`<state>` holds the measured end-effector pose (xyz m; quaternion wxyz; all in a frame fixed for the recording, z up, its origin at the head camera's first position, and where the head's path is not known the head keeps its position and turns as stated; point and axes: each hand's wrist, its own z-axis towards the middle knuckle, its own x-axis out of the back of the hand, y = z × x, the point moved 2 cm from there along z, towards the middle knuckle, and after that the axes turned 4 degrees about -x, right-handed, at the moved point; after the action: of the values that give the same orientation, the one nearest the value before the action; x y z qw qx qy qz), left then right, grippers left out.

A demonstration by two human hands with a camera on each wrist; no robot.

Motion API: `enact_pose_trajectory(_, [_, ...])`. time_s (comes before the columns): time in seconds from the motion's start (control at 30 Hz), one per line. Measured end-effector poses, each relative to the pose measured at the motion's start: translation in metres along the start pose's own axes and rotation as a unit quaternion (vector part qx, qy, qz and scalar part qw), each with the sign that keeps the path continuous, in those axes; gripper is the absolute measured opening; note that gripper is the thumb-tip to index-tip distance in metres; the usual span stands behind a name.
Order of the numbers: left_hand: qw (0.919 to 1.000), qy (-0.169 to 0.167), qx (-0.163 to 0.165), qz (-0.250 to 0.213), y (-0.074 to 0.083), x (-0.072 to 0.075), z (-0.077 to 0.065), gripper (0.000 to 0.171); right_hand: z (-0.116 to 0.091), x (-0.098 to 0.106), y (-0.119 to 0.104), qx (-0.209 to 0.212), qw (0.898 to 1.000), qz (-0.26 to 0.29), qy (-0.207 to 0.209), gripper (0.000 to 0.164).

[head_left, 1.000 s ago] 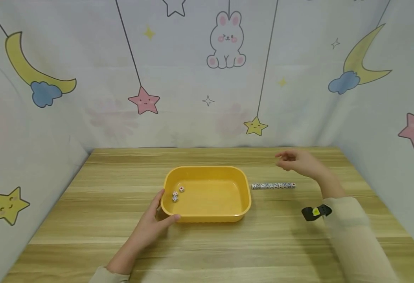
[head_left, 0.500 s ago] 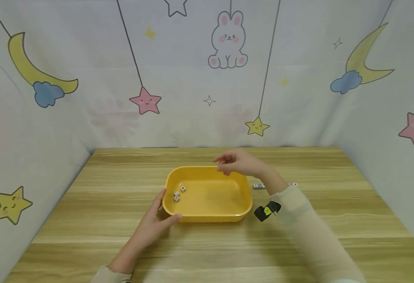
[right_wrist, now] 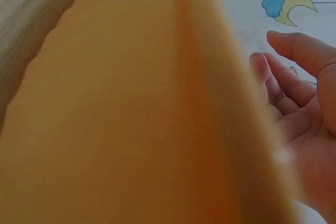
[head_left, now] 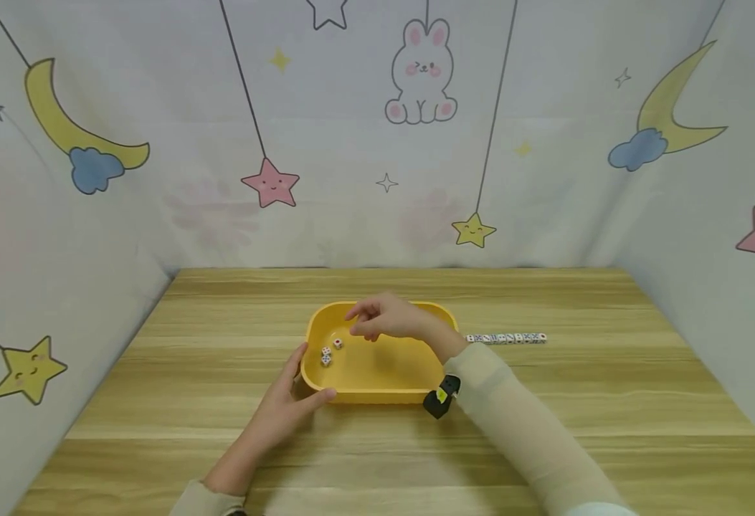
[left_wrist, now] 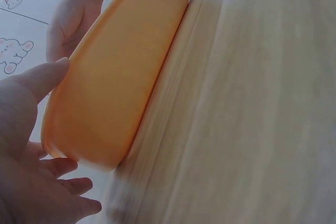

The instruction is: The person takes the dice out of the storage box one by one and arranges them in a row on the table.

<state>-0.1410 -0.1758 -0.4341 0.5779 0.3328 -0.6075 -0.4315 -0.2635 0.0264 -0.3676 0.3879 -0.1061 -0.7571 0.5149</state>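
A yellow plastic tray [head_left: 383,396] with rounded corners stands on the table. My left hand [head_left: 280,408] holds its near left corner, thumb on the front rim and fingers along the left side. In the left wrist view, the thumb [left_wrist: 44,78] touches the tray's rim. Inside, near the left end, lie three small white dice [head_left: 326,356], two of them side by side. Over the tray hovers my right hand [head_left: 390,317], fingers loosely bent with nothing between them. The right wrist view shows the right thumb [right_wrist: 302,51] apart from the fingers, the palm bare.
A straight row of several dice [head_left: 506,338] runs along the table right of the tray, partly behind the right wrist. The wooden table [head_left: 158,401] meets a white patterned curtain [head_left: 325,236] at the back and sides. A black strap [head_left: 440,398] hangs by the right wrist.
My right hand has swept left from beyond the dice row to over the tray, near the three dice. The left hand keeps its place on the tray. The view has shifted slightly.
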Motion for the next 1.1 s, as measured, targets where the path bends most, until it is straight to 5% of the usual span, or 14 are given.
enact_pose_trajectory(0.5, [0.9999,0.011,-0.001,-0.001,0.001,-0.001,0.001,0.095,0.033,-0.023,0.017,-0.028,0.995,-0.092,0.011,0.032])
enact_pose_trajectory(1.1, [0.9999,0.015,0.006,0.005,0.001,0.000,-0.002,0.096,0.046,-0.033,0.029,-0.084,0.993,-0.074,0.026,0.032])
